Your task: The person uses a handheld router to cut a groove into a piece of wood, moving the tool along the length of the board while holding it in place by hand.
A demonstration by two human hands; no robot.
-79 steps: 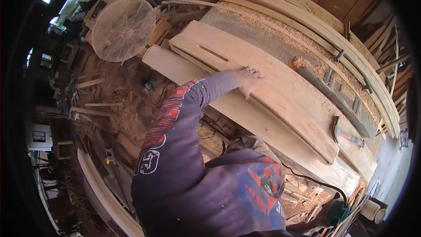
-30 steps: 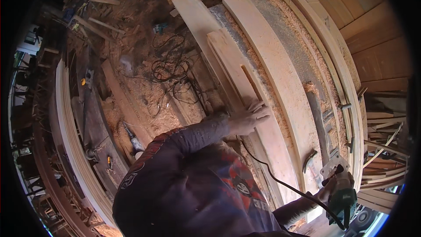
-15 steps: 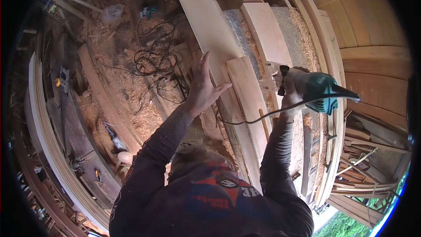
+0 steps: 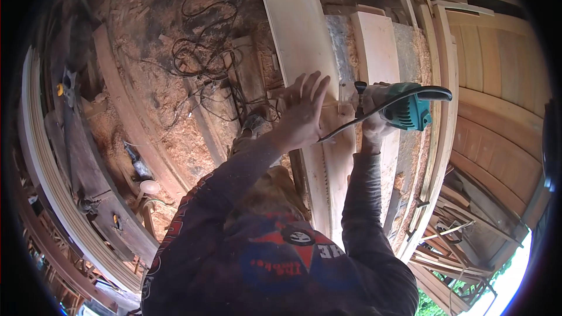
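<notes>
My right hand (image 4: 373, 111) is wrapped around the body of a teal handheld trim router (image 4: 410, 108), which has a black knob on its near-left side. The router lies over the boards, its base partly hidden by my fingers. A black power cord (image 4: 357, 122) loops from its end across toward my left wrist. My left hand (image 4: 305, 111) is open with fingers spread, over the edge of a long pale plank (image 4: 298, 23). I cannot tell whether it touches the wood. Closer to me is a shorter pale board (image 4: 338, 169), partly under the cord.
Another pale board (image 4: 377, 47) lies right of the plank on a shaving-covered bench. Long timbers (image 4: 442, 82) run along the right, beside a panelled wooden door (image 4: 497, 93). Tangled black cable (image 4: 202, 61) and shavings cover the floor at left. Dark beams (image 4: 88, 158) stand farther left.
My left hand has moved right, closer to the router, its fingers now pointing away from me. The router has come left relative to the boards. The whole view has shifted a little.
</notes>
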